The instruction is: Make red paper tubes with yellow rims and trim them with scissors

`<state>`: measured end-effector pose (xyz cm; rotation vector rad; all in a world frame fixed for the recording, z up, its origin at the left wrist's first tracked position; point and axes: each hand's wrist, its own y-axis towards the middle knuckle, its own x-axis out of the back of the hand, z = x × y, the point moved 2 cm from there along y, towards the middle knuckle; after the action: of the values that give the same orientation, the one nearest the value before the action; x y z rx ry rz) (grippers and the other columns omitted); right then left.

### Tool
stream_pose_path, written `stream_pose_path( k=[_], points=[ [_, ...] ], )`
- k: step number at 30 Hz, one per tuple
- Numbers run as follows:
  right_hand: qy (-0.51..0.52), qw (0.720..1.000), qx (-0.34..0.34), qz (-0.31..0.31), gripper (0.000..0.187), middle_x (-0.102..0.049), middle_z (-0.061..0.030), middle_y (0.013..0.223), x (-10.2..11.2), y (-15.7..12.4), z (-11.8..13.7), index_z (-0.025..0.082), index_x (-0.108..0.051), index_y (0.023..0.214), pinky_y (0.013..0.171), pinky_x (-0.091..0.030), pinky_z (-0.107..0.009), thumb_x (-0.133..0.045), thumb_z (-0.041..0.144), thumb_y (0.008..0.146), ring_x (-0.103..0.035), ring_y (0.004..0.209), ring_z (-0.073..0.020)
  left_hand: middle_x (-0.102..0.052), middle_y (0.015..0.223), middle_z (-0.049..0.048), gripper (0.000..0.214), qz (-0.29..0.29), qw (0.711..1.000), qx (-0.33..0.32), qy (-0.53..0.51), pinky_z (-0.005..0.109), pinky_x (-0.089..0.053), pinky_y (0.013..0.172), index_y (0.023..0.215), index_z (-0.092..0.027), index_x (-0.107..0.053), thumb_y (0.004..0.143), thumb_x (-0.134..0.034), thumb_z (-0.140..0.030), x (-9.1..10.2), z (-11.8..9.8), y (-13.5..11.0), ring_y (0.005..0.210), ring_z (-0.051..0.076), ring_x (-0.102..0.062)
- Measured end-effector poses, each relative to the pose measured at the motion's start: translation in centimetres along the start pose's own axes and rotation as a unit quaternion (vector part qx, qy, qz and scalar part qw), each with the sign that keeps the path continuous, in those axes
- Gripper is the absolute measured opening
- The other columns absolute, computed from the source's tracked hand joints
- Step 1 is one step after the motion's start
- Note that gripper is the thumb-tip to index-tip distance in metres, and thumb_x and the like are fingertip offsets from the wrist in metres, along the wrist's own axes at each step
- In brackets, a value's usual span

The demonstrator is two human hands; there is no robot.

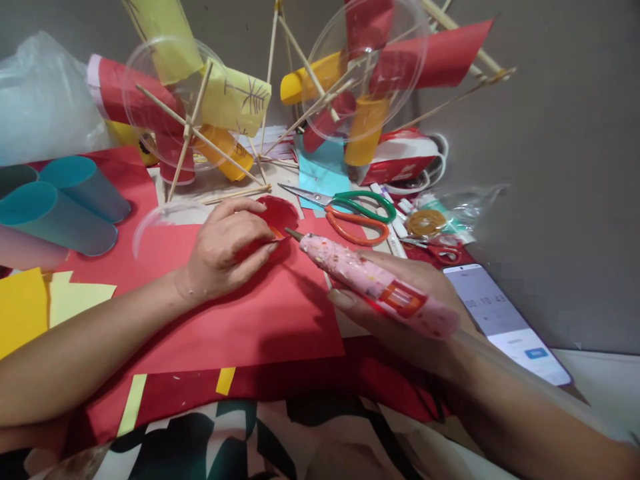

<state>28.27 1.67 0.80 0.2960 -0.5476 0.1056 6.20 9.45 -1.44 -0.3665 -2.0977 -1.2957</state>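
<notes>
A curled piece of red paper (pixel 280 217) is pinched in my left hand (pixel 233 243), fingers closed on its near edge. In my right hand (pixel 415 287) is a pink glue gun (pixel 367 277), with the fingers wrapped round its underside. Its dark nozzle points left, at or very near the red paper's edge; whether it touches, I cannot tell. Beneath both hands lies a large red sheet (pixel 240 313). Green-and-orange-handled scissors (pixel 345 207) rest just beyond the glue gun.
Stick frames with clear plastic discs (pixel 175 100) and paper tubes stand at the back. Blue paper tubes (pixel 65 213) lie left, above yellow paper (pixel 23 310). On the right are a phone (pixel 505 320), small red scissors (pixel 440 250) and a tape roll (pixel 426 222). A plastic bag (pixel 50 100) sits back left.
</notes>
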Motion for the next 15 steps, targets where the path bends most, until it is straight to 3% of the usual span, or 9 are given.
stream_pose_path(
  k=[4,8,15],
  points=[
    [-0.094,0.993,0.063,0.021,0.037,-0.053,0.0040,0.053,0.29,-0.31,0.38,0.023,-0.051,0.062,0.043,-0.035,-0.025,-0.068,0.043,0.089,-0.051,0.044,-0.0107,-0.076,0.085,0.0011,0.009,-0.017,0.999,-0.029,0.009,0.041,-0.055,0.095,0.092,-0.025,-0.065,0.089,-0.068,-0.017,-0.01,-0.17,0.02,0.096,0.021,-0.070],
    [-0.168,0.983,0.075,0.023,0.029,-0.058,0.0038,0.057,0.37,-0.64,0.60,0.022,-0.056,0.069,0.045,-0.038,-0.023,-0.063,0.039,0.092,-0.056,0.048,-0.0113,-0.074,0.084,0.0025,0.009,-0.032,0.996,-0.075,0.038,0.039,-0.057,0.093,0.095,-0.020,-0.064,0.090,-0.069,-0.014,-0.07,-0.15,-0.11,0.096,0.020,-0.070],
    [-0.186,0.978,0.088,0.021,0.030,-0.052,0.0066,0.054,0.28,-0.47,0.97,0.022,-0.050,0.065,0.044,-0.034,-0.021,-0.063,0.029,0.091,-0.046,0.043,-0.0073,-0.074,0.085,0.0028,0.009,-0.025,0.995,-0.087,0.053,0.037,-0.057,0.093,0.094,-0.018,-0.063,0.091,-0.071,-0.016,-0.04,-0.31,-0.11,0.097,0.020,-0.070]
  ],
)
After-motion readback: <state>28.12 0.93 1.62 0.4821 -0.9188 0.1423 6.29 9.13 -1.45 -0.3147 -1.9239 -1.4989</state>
